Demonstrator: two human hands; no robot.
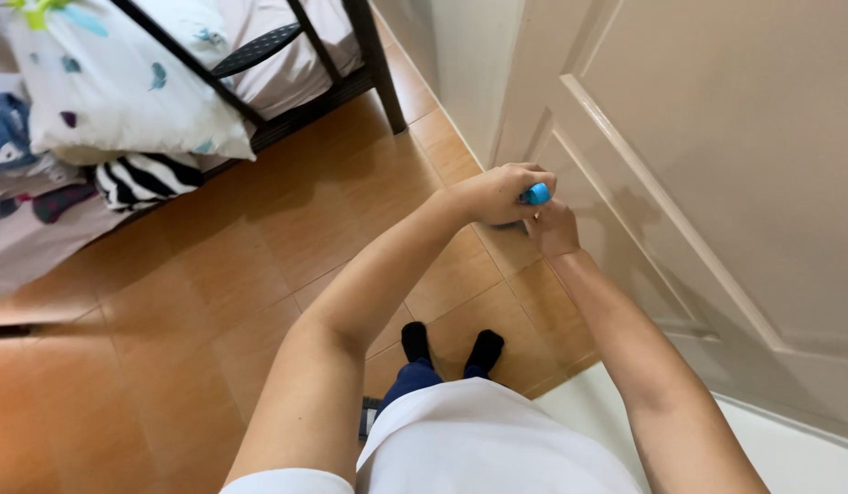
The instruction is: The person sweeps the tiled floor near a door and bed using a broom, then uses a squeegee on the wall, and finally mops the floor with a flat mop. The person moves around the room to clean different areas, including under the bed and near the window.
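My left hand (499, 192) is closed around a small object with a bright blue end (536, 193), held up against the beige panelled door (717, 155). My right hand (553, 229) sits just below and to the right of it, fingers curled near the same object and close to the door's surface; what it grips is hidden by the left hand. Both arms reach forward from the bottom of the view. My feet in dark socks (450, 346) stand on the floor beneath.
Orange-brown floor tiles (214, 302) spread to the left. A black metal bed frame (374, 64) with a white patterned pillow (122, 91) and striped cloth (145, 178) stands at the upper left. A white wall corner (461, 64) meets the door.
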